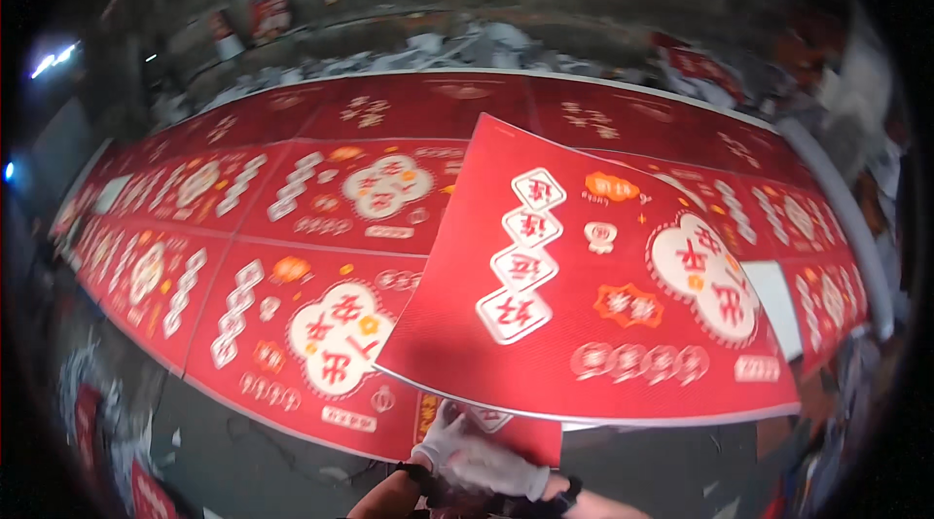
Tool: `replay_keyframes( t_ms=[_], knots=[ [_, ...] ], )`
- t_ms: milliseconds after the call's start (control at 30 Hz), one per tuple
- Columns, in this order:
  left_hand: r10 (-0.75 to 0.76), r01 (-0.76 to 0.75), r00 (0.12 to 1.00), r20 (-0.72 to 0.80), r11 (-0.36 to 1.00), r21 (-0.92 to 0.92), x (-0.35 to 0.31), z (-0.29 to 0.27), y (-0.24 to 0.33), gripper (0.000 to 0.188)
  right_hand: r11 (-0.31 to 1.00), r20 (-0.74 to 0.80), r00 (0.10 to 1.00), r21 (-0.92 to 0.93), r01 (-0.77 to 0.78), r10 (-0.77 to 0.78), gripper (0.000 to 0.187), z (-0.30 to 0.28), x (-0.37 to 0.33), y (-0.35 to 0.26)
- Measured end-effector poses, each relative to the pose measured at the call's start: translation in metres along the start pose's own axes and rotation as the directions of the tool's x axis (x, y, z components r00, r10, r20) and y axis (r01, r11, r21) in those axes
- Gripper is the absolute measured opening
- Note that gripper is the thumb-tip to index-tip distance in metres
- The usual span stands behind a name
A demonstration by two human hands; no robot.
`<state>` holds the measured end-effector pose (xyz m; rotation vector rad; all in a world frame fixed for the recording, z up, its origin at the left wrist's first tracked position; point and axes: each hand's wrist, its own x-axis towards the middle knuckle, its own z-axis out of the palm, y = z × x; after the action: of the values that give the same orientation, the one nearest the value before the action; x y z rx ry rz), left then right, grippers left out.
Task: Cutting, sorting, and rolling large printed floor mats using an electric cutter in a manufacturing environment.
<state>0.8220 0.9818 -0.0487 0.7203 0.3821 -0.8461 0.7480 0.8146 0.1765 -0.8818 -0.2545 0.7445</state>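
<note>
A large red mat [448,315] printed with white and orange patterns lies loose at an angle over other red mats, its near edge raised and curved. Just below that edge, my two white-gloved hands are close together and overlap. My left hand [441,436] has its fingertips near the mat's underside, by a strip of red printed material [535,436]. Across it reaches my right hand [496,468], smeared by motion. Neither hand's fingers show clearly enough to tell whether they grip anything. Dark bands circle both wrists.
A wide table is covered with red printed mats [263,276] laid edge to edge. A pale sheet [775,305] shows at the right. Heaped grey scraps [467,47] lie along the far wall, with more scraps [846,402] at the right. Cables lie on the dark floor [224,436].
</note>
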Motion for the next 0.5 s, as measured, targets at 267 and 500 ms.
replay_keyframes(
  t_ms=[267,500],
  knots=[
    [0.321,-0.338,0.913,-0.252,0.941,-0.024,-0.05,-0.019,0.055,0.098,0.992,-0.99,0.11,-0.073,0.101,-0.084,0.034,-0.05,-0.23,0.248],
    [0.297,0.139,0.32,-0.9,0.925,0.354,0.002,0.055,0.113,0.101,0.822,-0.943,-0.221,0.084,0.563,0.247,0.037,-0.102,-0.23,0.205]
  ],
)
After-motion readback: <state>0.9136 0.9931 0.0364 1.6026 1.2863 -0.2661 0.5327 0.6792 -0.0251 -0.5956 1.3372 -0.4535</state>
